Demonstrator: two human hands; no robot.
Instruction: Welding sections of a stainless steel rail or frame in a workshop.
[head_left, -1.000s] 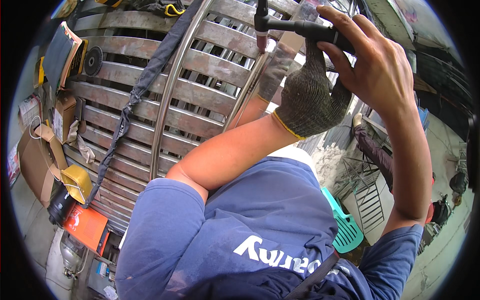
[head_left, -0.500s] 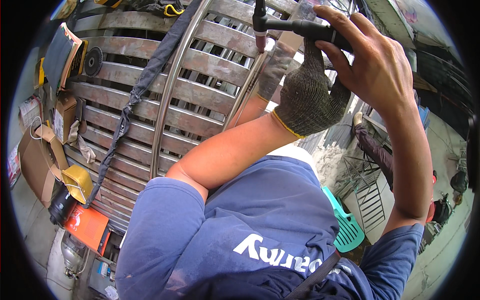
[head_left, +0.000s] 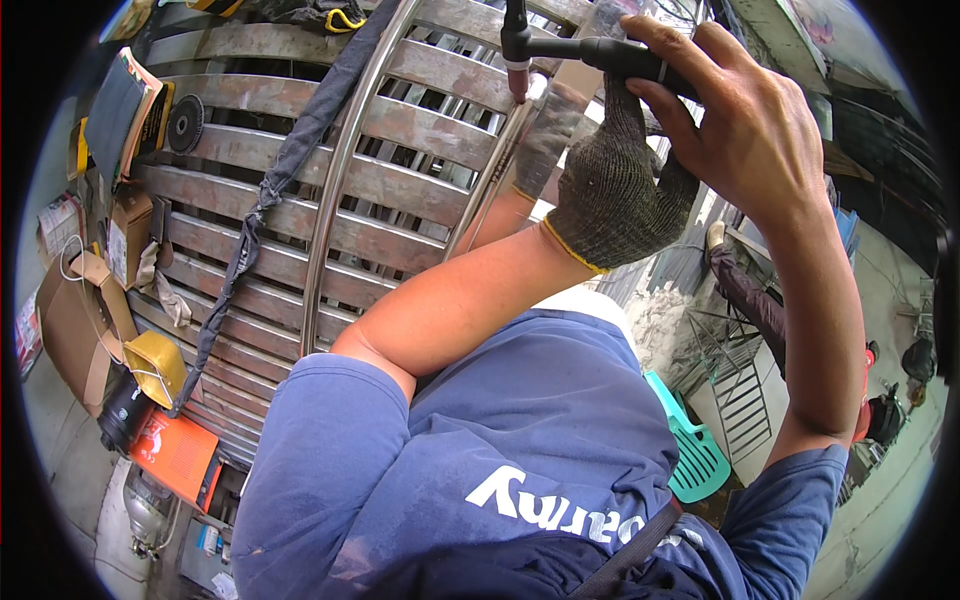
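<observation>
My bare right hand (head_left: 745,120) is closed round the black handle of a welding torch (head_left: 570,48), which lies nearly level at the top. The torch's reddish nozzle points down at the upper end of a shiny metal tube (head_left: 497,175). My left hand (head_left: 625,190), in a dark knitted glove with a yellow cuff, is just below. One gloved finger stretches up against the underside of the handle; another part of the glove stands apart to the right. A shiny strip (head_left: 560,125) beside the tube mirrors the glove and forearm.
A slatted metal rack (head_left: 410,195) with a long polished tube (head_left: 335,190) spreads out on the left, a dark cloth strap (head_left: 270,190) across it. At the left edge are a cardboard box (head_left: 80,320), a yellow container (head_left: 155,365) and a grinding disc (head_left: 185,123). Another person's leg (head_left: 750,290) shows at right.
The torch and my right hand have shifted very slightly left and up. My gloved left hand has moved a touch left with them.
</observation>
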